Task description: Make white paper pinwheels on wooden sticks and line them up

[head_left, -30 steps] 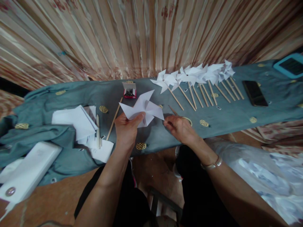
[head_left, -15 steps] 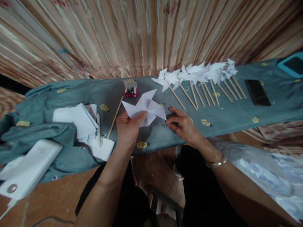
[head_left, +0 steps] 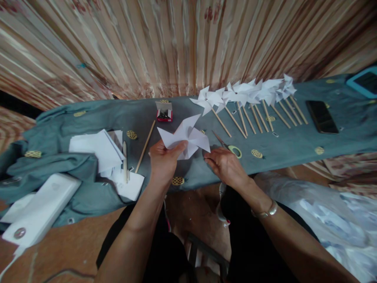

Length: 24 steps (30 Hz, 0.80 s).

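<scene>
My left hand (head_left: 168, 156) pinches a white paper pinwheel (head_left: 193, 144), its thumb pressed on the folded points at the middle. No stick is visible on this pinwheel. Low over the cloth, my right hand (head_left: 225, 165) has its thumb and fingers closed together just right of the pinwheel; whatever is between the fingertips is too small to make out. Scissors (head_left: 235, 151) with a pale green handle lie just beyond that hand. Behind the pinwheel stands an open red box (head_left: 165, 116) of small dark metallic pieces. A bare wooden stick (head_left: 145, 147) rests left of my left hand.
Several finished pinwheels (head_left: 207, 100) on sticks form a row at the back right, beside a black phone (head_left: 321, 117). White paper sheets (head_left: 94, 147), a pen-like stick (head_left: 125, 161) and a white power bank (head_left: 44, 208) lie left. A blue-edged device (head_left: 363, 81) sits far right.
My right hand's spread fingers have closed together low over the cloth, where a tiny object lay. The scissors' handle has come into view. My left hand still holds the pinwheel.
</scene>
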{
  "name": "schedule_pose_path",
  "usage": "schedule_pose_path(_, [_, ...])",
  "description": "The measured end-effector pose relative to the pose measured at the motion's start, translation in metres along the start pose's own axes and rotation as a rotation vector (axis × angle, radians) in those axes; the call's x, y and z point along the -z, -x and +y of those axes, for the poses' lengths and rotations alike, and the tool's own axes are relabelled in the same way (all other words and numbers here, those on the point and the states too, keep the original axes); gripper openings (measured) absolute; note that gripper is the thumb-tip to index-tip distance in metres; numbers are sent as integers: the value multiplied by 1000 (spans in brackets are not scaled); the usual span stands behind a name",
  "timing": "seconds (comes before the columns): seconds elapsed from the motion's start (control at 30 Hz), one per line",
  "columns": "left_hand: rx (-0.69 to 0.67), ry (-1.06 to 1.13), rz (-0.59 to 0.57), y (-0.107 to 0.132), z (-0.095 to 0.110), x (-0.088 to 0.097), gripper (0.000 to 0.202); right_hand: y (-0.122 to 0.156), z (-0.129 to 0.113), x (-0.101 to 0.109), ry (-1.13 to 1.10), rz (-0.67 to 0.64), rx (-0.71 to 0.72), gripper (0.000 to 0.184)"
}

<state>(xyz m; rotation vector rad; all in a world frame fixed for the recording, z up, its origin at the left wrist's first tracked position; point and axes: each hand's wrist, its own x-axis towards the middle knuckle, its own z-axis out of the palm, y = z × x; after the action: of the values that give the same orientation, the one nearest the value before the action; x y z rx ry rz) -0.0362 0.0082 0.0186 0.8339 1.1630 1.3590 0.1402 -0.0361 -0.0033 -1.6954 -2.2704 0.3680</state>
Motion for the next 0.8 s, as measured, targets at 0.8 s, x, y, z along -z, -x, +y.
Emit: schedule_pose_path(0.8, [-12,-148,-170,17,1,-15,3,14,-53,55,-350,458,-14,11])
